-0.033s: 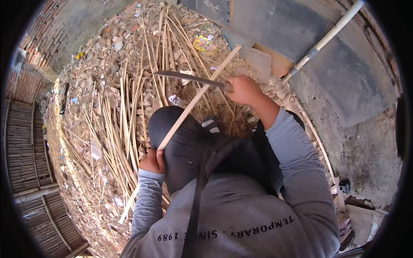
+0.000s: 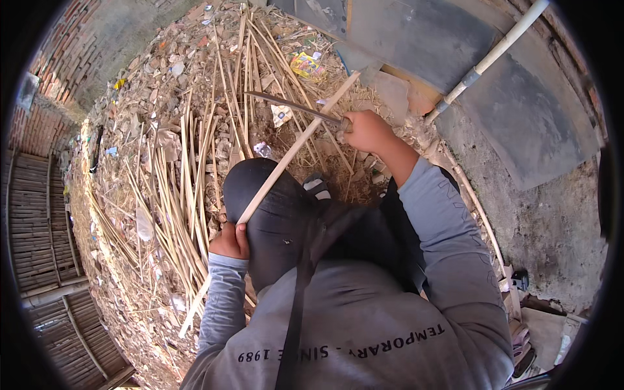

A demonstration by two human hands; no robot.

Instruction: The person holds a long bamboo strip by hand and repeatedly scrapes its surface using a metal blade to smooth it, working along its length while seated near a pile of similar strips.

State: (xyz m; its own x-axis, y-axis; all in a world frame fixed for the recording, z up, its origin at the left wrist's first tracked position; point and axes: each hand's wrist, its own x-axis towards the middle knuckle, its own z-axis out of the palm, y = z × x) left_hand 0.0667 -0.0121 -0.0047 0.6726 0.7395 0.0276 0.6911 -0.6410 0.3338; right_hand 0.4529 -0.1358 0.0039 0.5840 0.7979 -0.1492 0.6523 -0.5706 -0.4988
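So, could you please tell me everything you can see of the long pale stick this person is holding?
The stick is a long, straight, pale strip, seemingly split bamboo. It slants from the left hand, which grips its lower end, up and right past the right hand. There a dark knife blade crosses it. Similar strips lie heaped on the littered ground beneath.

Cluttered ground, little free room

Blocked at centre and upper left by heaped bamboo strips (image 2: 195, 175) and rubble; crossed mid-frame by slanting bamboo stick (image 2: 296, 148) and knife blade (image 2: 286, 104); open only over bare concrete (image 2: 552, 214) at right.
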